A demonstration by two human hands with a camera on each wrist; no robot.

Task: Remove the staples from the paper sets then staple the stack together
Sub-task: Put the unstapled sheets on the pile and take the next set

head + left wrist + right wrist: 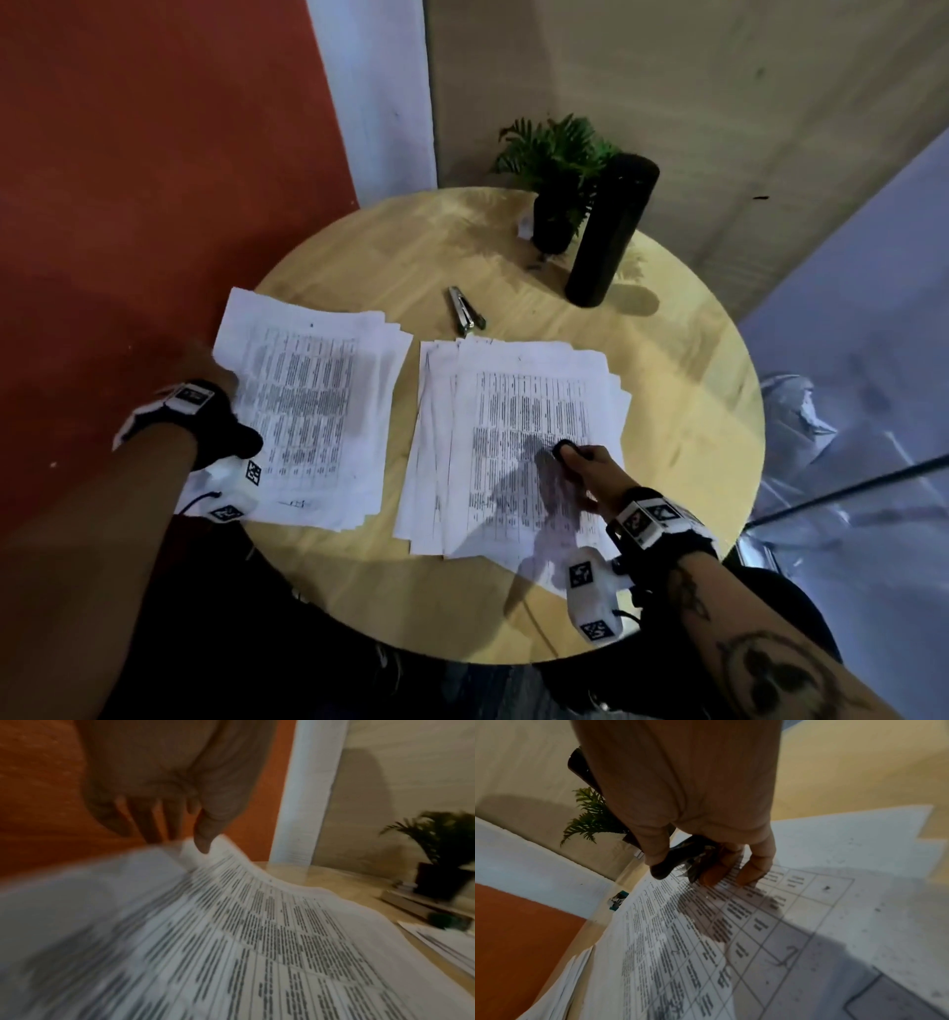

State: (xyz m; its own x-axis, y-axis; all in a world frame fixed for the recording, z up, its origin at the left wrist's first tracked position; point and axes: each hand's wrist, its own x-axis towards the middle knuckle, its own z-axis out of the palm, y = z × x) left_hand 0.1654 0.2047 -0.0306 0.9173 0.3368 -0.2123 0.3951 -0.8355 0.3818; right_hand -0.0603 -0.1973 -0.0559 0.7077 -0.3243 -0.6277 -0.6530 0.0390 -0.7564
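Observation:
Two stacks of printed sheets lie on the round wooden table [683, 360]. My left hand [218, 372] pinches the left edge of the left paper stack [313, 406], thumb [204, 839] on top and fingers underneath, and that corner curls up [231, 902]. My right hand [585, 462] rests on the right paper stack [518, 411] and holds a small black staple remover [562, 448]. In the right wrist view the staple remover [672, 862] sits between thumb and fingers, whose tips [753, 871] touch the sheet [782, 923]. A metal stapler [464, 314] lies beyond both stacks.
A potted fern [557, 174] and a tall black cylinder [611, 231] stand at the table's far side. An orange wall [128, 180] is close on the left. A glass panel [847, 462] runs along the right. Bare wood shows at the near table edge [411, 606].

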